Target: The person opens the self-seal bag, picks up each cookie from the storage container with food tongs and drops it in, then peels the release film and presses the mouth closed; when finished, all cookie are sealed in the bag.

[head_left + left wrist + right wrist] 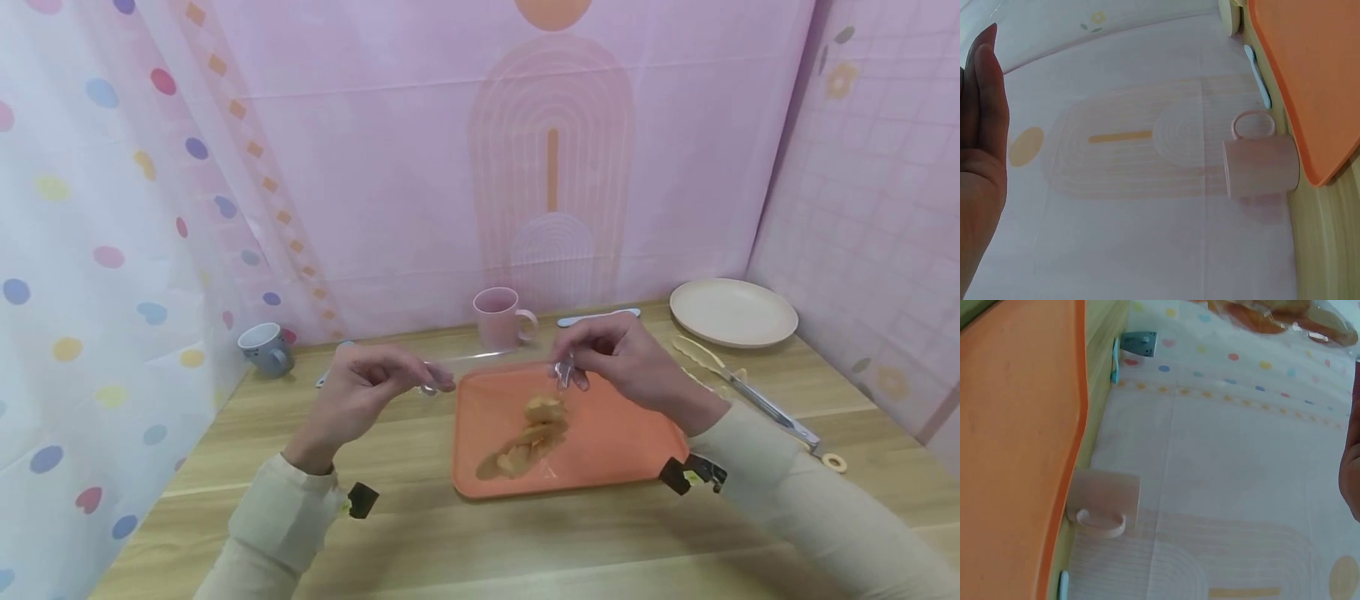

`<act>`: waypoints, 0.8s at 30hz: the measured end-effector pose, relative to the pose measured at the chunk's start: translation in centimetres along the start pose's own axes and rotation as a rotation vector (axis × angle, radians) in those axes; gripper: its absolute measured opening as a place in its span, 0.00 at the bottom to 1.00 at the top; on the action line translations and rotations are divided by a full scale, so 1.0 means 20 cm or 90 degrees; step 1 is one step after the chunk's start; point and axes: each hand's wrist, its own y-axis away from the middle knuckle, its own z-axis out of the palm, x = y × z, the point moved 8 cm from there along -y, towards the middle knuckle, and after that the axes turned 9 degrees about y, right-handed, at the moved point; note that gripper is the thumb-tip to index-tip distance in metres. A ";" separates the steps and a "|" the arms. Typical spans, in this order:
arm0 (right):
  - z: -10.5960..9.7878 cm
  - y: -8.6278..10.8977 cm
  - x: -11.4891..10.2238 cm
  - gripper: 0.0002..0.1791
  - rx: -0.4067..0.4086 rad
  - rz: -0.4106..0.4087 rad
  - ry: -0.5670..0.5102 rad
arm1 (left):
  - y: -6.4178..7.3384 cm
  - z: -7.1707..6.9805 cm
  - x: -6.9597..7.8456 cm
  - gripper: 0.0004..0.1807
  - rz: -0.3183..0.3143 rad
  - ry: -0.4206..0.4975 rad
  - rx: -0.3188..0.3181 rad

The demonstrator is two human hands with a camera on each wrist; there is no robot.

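Note:
A clear plastic bag (480, 371) hangs stretched between both hands over an orange tray (630, 442). Golden-brown food pieces (536, 433) show through the plastic; the right wrist view has the bagged pieces (1272, 315) along its top edge. On the left, my left hand (360, 387) pinches one side of the bag between thumb and fingers. My right hand (626, 362) pinches gathered plastic on the opposite side. Only part of the left hand (985, 119) enters the left wrist view, and its fingertips' hold is out of sight there.
Behind the tray stands a pink mug (495, 321), with a light blue utensil (600, 317) to its right. A blue-grey mug (264, 348) is at the back left. To the right lie a cream plate (733, 312) and metal tongs with yellow tips (772, 404).

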 end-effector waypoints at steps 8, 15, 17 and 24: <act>0.02 -0.01 -0.09 0.12 -0.082 -0.046 0.020 | -0.01 0.03 0.06 0.15 -0.034 -0.038 -0.080; 0.01 0.01 -0.11 0.13 -0.100 -0.047 0.028 | -0.02 0.07 0.13 0.16 -0.025 -0.103 -0.132; 0.01 0.01 -0.12 0.13 -0.104 -0.051 0.028 | -0.02 0.09 0.14 0.16 -0.030 -0.132 -0.137; 0.01 0.03 -0.12 0.14 -0.113 -0.048 0.040 | -0.02 0.11 0.16 0.15 -0.038 -0.222 -0.157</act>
